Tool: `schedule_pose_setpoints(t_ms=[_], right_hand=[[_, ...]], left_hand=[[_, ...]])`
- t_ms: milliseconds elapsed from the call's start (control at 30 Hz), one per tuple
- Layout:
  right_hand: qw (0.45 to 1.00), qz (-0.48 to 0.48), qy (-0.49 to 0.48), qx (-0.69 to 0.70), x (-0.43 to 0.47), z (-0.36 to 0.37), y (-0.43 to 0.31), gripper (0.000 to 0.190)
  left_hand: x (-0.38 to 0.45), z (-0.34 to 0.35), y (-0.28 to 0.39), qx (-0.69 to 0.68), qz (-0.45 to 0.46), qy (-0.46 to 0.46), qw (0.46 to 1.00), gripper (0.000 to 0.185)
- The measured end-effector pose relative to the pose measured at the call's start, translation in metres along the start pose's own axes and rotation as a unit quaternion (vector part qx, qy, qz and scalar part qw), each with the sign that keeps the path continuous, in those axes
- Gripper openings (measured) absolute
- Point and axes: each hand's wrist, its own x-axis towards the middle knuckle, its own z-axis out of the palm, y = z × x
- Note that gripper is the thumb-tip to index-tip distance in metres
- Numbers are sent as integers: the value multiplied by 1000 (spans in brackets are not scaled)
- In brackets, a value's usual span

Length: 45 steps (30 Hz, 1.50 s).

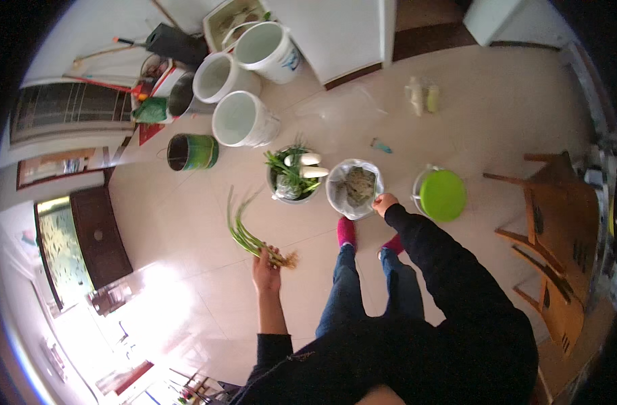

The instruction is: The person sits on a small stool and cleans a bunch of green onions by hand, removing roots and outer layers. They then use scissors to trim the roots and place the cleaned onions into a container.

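Observation:
My left hand (268, 264) grips a bunch of scallions (245, 237) near the root end. Their pale brown roots stick out past my fingers, and the long green leaves curve up and left. At the rim of a lined waste bin (332, 198), my right hand (384, 203) pinches a thin green strand, perhaps a scallion leaf. Dry brownish scraps (358, 186) lie inside the bin. To its left stands a basin (294, 201) of leafy greens (279, 163), with two white radish-like roots (308, 166) on top and a clear plastic bundle (287, 188) among them.
A bucket with a green lid (443, 195) stands right of the bin. Beyond lie a small blue-handled tool (382, 146) and blurred pale long items (422, 97). White buckets (243, 119) and a green bucket (193, 152) are at the upper left. Wooden chairs (559, 217) line the right.

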Motion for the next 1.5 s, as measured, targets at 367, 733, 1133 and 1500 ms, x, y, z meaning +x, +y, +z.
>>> schedule_pose_setpoints(t_ms=[367, 733, 1133, 1500], right_hand=[[970, -175, -78, -152, 129, 166, -162, 25], [979, 39, -152, 127, 45, 19, -58, 19], [938, -53, 80, 334, -80, -279, 53, 15], [863, -229, 337, 299, -56, -460, 51, 25]], left_hand=[[36, -67, -6, -99, -28, 65, 993, 21], [49, 24, 2, -112, -74, -38, 990, 20], [-8, 353, -77, -22, -151, -368, 917, 18], [-19, 629, -131, 131, -192, -577, 783, 25]])
